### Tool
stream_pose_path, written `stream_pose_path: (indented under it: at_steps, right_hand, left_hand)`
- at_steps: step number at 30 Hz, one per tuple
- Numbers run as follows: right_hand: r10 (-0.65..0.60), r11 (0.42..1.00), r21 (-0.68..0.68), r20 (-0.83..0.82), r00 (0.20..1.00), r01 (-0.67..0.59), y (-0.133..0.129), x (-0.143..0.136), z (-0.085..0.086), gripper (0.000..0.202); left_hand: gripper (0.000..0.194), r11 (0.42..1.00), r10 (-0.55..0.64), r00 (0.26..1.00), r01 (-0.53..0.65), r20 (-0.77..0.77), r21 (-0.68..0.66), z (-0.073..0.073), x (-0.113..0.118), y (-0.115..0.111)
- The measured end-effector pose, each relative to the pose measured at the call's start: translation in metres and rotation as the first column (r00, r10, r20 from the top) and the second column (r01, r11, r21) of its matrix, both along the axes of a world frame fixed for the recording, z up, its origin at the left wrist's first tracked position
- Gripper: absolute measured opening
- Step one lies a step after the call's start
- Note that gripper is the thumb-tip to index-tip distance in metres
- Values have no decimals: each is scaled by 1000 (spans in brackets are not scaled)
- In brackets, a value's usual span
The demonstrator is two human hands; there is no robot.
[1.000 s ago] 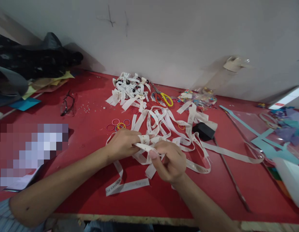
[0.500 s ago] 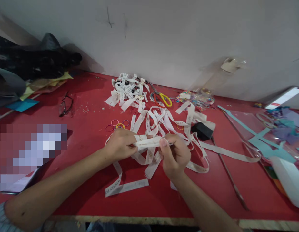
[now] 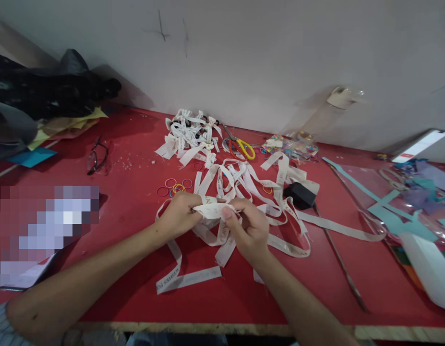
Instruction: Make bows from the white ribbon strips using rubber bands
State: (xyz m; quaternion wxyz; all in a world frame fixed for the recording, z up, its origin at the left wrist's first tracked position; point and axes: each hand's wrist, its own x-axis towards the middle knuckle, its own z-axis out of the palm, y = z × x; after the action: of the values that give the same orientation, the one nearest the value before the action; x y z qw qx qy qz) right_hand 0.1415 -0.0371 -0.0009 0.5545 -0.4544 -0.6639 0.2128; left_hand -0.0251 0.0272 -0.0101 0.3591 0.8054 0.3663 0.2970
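Between my two hands a white printed ribbon is held, folded and slightly bulged. My left hand pinches one end of it. The thumb and fingers of my right hand close on the other end. Under and around the hands lies a loose tangle of the same ribbon, with dark lettering on it. One strip runs out toward the table's front edge. Small coloured rubber bands lie just beyond my left hand.
Behind the tangle are a pile of tied white ribbon pieces and scissors with red and yellow handles. Eyeglasses rest at left on the red table. A black block and a thin rod lie right.
My right hand has moved left, closer to my left hand. The stretch of ribbon between them is shorter and now bulges instead of lying taut.
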Motion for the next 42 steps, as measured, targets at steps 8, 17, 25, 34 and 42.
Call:
stream_pose_path:
  at_steps: [8, 17, 25, 34, 42]
  right_hand:
    - [-106, 960, -273, -122, 987, 69, 2, -4, 0, 25]
    - [-41, 965, -261, -81, 996, 18, 5, -2, -1, 23]
    - [22, 978, -205, 261, 965, 33, 2, -21, -11, 16]
    - [-28, 941, -282, 484, 875, 186, 1, -29, -17, 6]
    - [42, 956, -253, 623, 781, 150, 2, -30, -16, 11]
  left_hand:
    - [14, 904, 77, 984, -1, 161, -427, -1, 6, 1]
    - [24, 648, 435, 761, 107, 482, -754, 8, 21, -13]
    - [22, 496, 609, 595, 230, 524, -837, 11, 26, -16]
    - [29, 472, 615, 616, 214, 493, -855, 12, 33, -23]
    - [21, 472, 613, 611, 224, 501, -852, 6, 31, -19]
